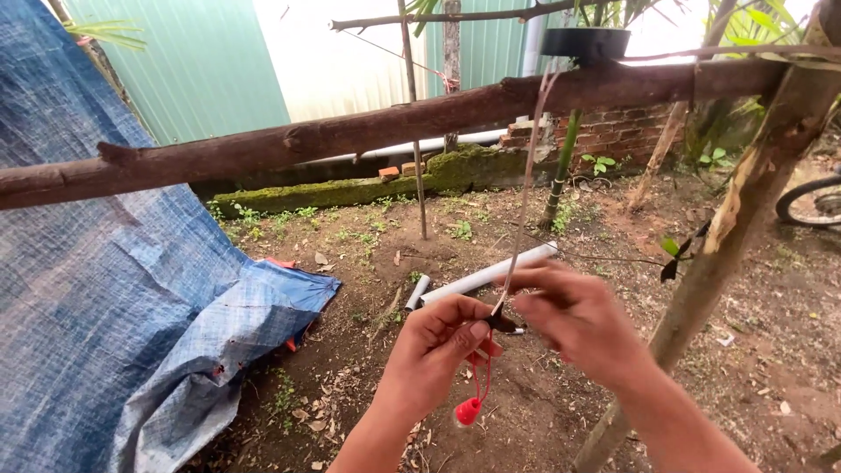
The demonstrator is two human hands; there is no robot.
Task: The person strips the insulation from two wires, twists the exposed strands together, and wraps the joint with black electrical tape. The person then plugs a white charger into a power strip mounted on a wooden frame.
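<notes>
A thin brown string [526, 175] hangs down from a long rough wooden branch [368, 131]. The left hand [438, 346] pinches it and a red cord [477, 385]. The right hand [578, 320] pinches the string too. A blue plastic sheet [105, 289] lies left.

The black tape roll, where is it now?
In the head view, upper right of centre, the black tape roll sits on the horizontal wooden pole, above both hands.

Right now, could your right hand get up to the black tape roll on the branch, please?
Probably yes. The tape roll sits on top of the branch, above the right hand, with only open air and the thin strip between. But that hand is pinching the strip with the left hand.
</notes>
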